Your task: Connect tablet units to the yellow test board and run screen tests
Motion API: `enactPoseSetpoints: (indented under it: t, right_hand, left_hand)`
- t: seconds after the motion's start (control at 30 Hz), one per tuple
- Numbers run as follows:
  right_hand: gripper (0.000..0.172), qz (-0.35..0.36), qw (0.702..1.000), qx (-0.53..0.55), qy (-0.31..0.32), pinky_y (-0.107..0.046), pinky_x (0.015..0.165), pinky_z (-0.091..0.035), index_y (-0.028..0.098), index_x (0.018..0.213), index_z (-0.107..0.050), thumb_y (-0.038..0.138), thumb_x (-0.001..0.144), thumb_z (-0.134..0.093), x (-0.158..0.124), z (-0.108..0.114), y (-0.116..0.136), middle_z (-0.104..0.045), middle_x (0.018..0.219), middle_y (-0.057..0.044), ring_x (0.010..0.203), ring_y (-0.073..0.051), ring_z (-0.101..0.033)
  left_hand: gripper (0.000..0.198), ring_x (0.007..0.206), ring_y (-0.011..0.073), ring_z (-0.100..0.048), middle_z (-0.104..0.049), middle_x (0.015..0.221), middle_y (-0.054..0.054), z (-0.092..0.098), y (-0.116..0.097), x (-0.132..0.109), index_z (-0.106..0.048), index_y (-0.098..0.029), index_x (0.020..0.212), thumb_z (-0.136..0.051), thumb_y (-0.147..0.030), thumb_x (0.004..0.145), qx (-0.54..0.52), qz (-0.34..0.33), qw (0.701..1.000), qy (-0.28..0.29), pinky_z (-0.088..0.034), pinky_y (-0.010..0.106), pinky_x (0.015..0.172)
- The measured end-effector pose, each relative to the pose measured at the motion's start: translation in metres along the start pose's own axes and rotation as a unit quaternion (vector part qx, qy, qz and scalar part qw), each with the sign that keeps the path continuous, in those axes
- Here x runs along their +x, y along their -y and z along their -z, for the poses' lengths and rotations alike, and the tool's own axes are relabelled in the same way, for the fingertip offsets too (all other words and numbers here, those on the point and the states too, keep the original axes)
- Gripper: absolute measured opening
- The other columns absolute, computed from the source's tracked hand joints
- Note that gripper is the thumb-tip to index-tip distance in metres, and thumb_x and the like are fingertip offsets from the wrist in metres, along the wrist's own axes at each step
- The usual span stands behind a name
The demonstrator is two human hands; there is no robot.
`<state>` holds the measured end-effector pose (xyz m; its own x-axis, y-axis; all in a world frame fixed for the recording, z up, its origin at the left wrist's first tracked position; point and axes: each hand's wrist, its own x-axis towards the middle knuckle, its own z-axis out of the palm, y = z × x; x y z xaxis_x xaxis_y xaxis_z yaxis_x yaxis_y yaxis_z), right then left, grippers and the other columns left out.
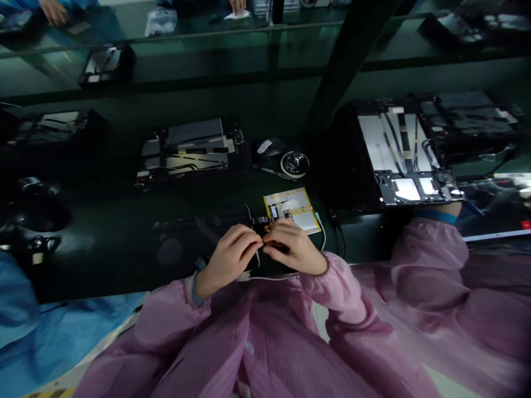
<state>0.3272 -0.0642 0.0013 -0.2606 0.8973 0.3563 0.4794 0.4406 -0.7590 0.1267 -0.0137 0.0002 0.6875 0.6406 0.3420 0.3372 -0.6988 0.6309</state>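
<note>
My left hand (230, 257) and my right hand (292, 246) meet over the dark bench, thumbs and fingertips pinched together almost touching. Whatever small part lies between the fingertips is too small and dark to make out. Just beyond my right hand lies a flat battery pack (307, 220) with yellow edges, and a short flex cable (260, 220) runs from its side toward my fingers. A dark flat panel (199, 235) rests under and left of my left hand. A white cable (322, 235) curves round the battery pack's right side.
Behind stand an opened device stack (194, 149), a black mouse (270, 149), a tape roll (295, 164) and a pen-like tool (276, 173). To the right is a tall stack of opened devices (398, 143). A co-worker's pink sleeve (429, 243) is close by; a blue sleeve (16, 293) is at left.
</note>
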Motion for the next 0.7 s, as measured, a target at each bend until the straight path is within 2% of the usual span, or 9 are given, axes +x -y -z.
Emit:
enactPoseSetpoints:
  t: [0.03, 0.1, 0.17, 0.2, 0.3, 0.37, 0.47, 0.57, 0.7]
  right_hand:
    - [0.017, -0.012, 1.000, 0.018, -0.003, -0.035, 0.082, -0.046, 0.019, 0.095, -0.063, 0.031, 0.095, -0.050, -0.002, 0.008, -0.003, -0.067, 0.088, -0.005, 0.088, -0.019, -0.058]
    - [0.027, -0.076, 0.995, 0.004, -0.062, -0.038, 0.087, -0.047, 0.020, 0.104, -0.064, 0.035, 0.099, -0.041, -0.008, 0.023, -0.014, -0.067, 0.099, -0.007, 0.096, -0.021, -0.059]
    - [0.031, -0.153, 0.975, -0.083, -0.140, -0.038, 0.086, -0.047, 0.021, 0.103, -0.065, 0.032, 0.100, -0.035, -0.011, 0.029, -0.031, -0.067, 0.097, -0.008, 0.093, -0.022, -0.060]
    - [0.031, -0.174, 0.964, -0.134, -0.152, -0.038, 0.085, -0.048, 0.020, 0.103, -0.065, 0.030, 0.100, -0.036, -0.012, 0.028, -0.041, -0.066, 0.095, -0.008, 0.092, -0.022, -0.059]
    - [0.029, -0.166, 0.950, -0.247, -0.098, -0.037, 0.083, -0.049, 0.019, 0.105, -0.067, 0.026, 0.098, -0.040, -0.012, 0.017, -0.068, -0.064, 0.098, -0.010, 0.092, -0.023, -0.057]
    - [0.029, -0.151, 0.940, -0.297, -0.072, -0.036, 0.083, -0.048, 0.019, 0.108, -0.067, 0.024, 0.097, -0.041, -0.011, 0.009, -0.078, -0.063, 0.101, -0.010, 0.093, -0.023, -0.055]
    - [0.029, -0.134, 0.926, -0.347, -0.069, -0.036, 0.083, -0.048, 0.018, 0.112, -0.066, 0.022, 0.096, -0.043, -0.010, 0.003, -0.080, -0.063, 0.101, -0.010, 0.094, -0.024, -0.053]
    - [0.029, -0.112, 0.917, -0.376, -0.073, -0.036, 0.081, -0.048, 0.016, 0.111, -0.067, 0.019, 0.095, -0.044, -0.009, 0.001, -0.076, -0.064, 0.100, -0.010, 0.092, -0.023, -0.053]
    - [0.028, -0.103, 0.907, -0.402, -0.075, -0.035, 0.079, -0.048, 0.016, 0.110, -0.068, 0.015, 0.093, -0.045, -0.007, 0.000, -0.081, -0.064, 0.099, -0.010, 0.091, -0.023, -0.055]
  left_hand:
    - [0.007, 0.083, 0.0135, -0.059, -0.060, 0.087, 0.002, 0.001, 0.001, 0.000, -0.060, -0.020, 0.092, -0.055, -0.015, 0.092, 0.002, -0.001, 1.000, 0.001, -0.049, 0.027, 0.077]
    - [0.006, 0.086, 0.0146, -0.058, -0.060, 0.091, 0.003, 0.002, 0.002, -0.002, -0.061, -0.020, 0.093, -0.057, -0.016, 0.091, 0.001, -0.005, 1.000, 0.004, -0.050, 0.028, 0.080]
    - [0.010, 0.097, 0.0181, -0.058, -0.061, 0.102, 0.006, 0.004, 0.003, -0.004, -0.061, -0.021, 0.099, -0.059, -0.018, 0.090, -0.007, -0.006, 1.000, 0.005, -0.049, 0.033, 0.088]
    - [0.016, 0.104, 0.0201, -0.057, -0.061, 0.108, 0.007, 0.006, 0.003, -0.006, -0.060, -0.021, 0.105, -0.059, -0.019, 0.089, -0.011, -0.002, 1.000, 0.005, -0.049, 0.036, 0.092]
    - [0.032, 0.116, 0.0224, -0.055, -0.057, 0.123, 0.009, 0.014, 0.005, -0.013, -0.052, -0.023, 0.122, -0.056, -0.023, 0.091, -0.019, 0.039, 0.999, -0.006, -0.046, 0.040, 0.100]
    - [0.032, 0.118, 0.0215, -0.055, -0.056, 0.126, 0.009, 0.023, 0.011, -0.023, -0.051, -0.024, 0.124, -0.053, -0.023, 0.093, -0.008, 0.086, 0.996, -0.025, -0.045, 0.039, 0.102]
    - [0.027, 0.118, 0.0230, -0.055, -0.057, 0.124, 0.009, 0.041, 0.028, -0.052, -0.053, -0.023, 0.120, -0.051, -0.027, 0.093, 0.040, 0.166, 0.981, -0.091, -0.044, 0.042, 0.104]
    - [0.027, 0.118, 0.0273, -0.054, -0.058, 0.122, 0.011, 0.058, 0.050, -0.093, -0.056, -0.022, 0.117, -0.050, -0.033, 0.093, 0.111, 0.248, 0.948, -0.165, -0.043, 0.046, 0.104]
    - [0.039, 0.129, 0.0353, -0.045, -0.052, 0.134, 0.013, 0.070, 0.071, -0.142, -0.054, -0.023, 0.123, -0.050, -0.045, 0.091, 0.171, 0.366, 0.894, -0.192, -0.038, 0.055, 0.106]
